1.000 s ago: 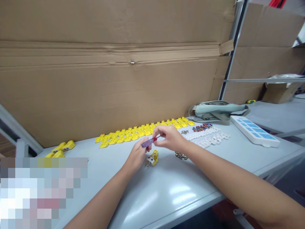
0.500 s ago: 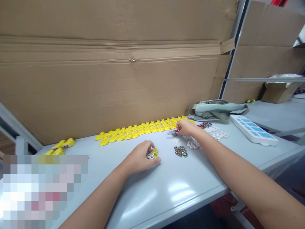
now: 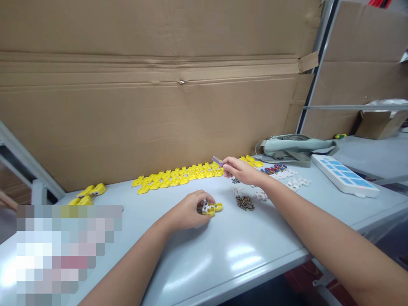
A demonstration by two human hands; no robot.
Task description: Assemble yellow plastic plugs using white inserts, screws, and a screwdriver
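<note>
We are seemingly steadying the plug (image 3: pixel 217 207) between front and back edges of the counter (image 3: pixel 223 238), left hand (image 3: pixel 190 210) pinching it, right hand (image 3: pixel 241 170) gripping the screwdriver (image 3: pixel 217 161), a firm hold likely being called for next.

The person's slim left forearm (image 3: pixel 137 261) is bare along its visible length, tapering smoothly to a narrow wrist and a bare left hand (image 3: pixel 191 210) with slender fingers. The right forearm (image 3: pixel 302 227) is likewise uncovered, widening gradually away from the bare right hand (image 3: pixel 242 170). Fingernail detail is too small to tell.
</note>
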